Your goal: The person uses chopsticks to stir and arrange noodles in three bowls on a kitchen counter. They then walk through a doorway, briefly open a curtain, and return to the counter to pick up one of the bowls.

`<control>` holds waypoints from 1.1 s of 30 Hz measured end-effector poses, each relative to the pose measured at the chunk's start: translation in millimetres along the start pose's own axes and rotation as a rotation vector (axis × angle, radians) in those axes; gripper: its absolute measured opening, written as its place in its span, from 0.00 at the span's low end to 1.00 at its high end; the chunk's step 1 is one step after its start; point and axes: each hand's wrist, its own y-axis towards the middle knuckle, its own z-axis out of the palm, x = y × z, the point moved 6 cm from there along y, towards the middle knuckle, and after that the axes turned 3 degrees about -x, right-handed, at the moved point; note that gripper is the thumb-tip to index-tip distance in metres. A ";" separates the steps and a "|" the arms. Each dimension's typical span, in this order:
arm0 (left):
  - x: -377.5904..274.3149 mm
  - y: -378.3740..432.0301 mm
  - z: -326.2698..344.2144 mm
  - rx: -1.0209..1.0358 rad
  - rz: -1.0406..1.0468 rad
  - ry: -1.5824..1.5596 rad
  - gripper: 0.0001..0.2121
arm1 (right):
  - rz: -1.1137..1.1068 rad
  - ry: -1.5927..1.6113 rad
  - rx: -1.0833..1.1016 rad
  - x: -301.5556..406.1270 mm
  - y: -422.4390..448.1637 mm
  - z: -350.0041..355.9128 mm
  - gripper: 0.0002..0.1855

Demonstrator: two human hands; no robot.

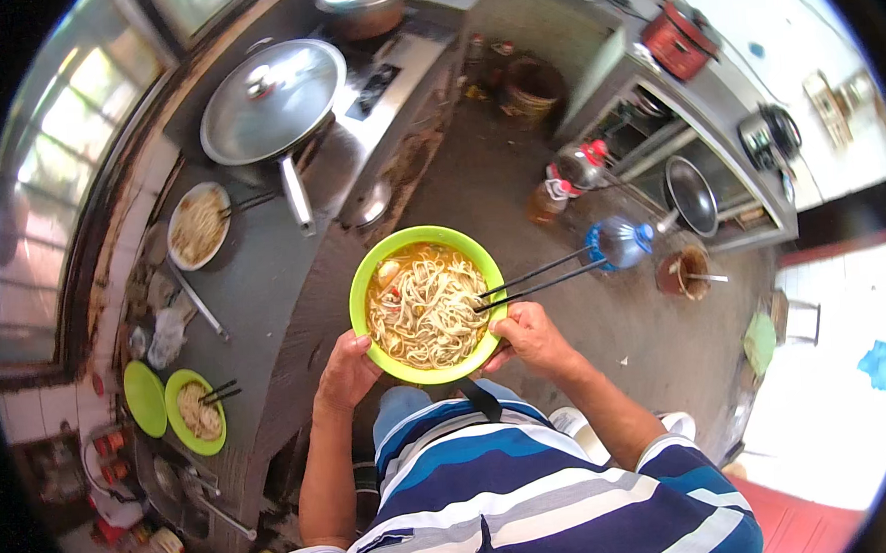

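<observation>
A green bowl (429, 304) of noodles in orange broth is held level in front of my body, away from the counter. My left hand (347, 373) grips its lower left rim, thumb on top. My right hand (529, 338) grips the lower right rim. Dark chopsticks (541, 280) rest in the noodles and stick out over the right rim; I cannot tell whether my right hand touches them. On the counter at the left, another green bowl of noodles (195, 412) with chopsticks stands beside an empty green bowl (145, 399). A white plate of noodles (199, 226) lies farther back.
A lidded wok (272, 101) with a protruding handle sits on the stove (381, 92). A ladle (198, 300) lies on the dark counter (263, 286). Plastic bottles (615, 243), a brown bucket (682, 273) and a cabinet (676, 136) stand on the right.
</observation>
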 end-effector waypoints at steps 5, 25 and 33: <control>49.8 45.9 75.5 0.121 -0.096 -0.049 0.28 | -0.044 -0.003 -0.075 24.2 -60.1 -85.2 0.13; 277.3 211.1 366.2 0.495 -0.702 0.328 0.27 | -0.249 0.337 -0.804 13.5 -271.4 -369.8 0.11; 350.4 266.0 478.8 0.666 -0.852 0.488 0.27 | -0.233 0.405 -0.978 13.1 -317.8 -463.8 0.13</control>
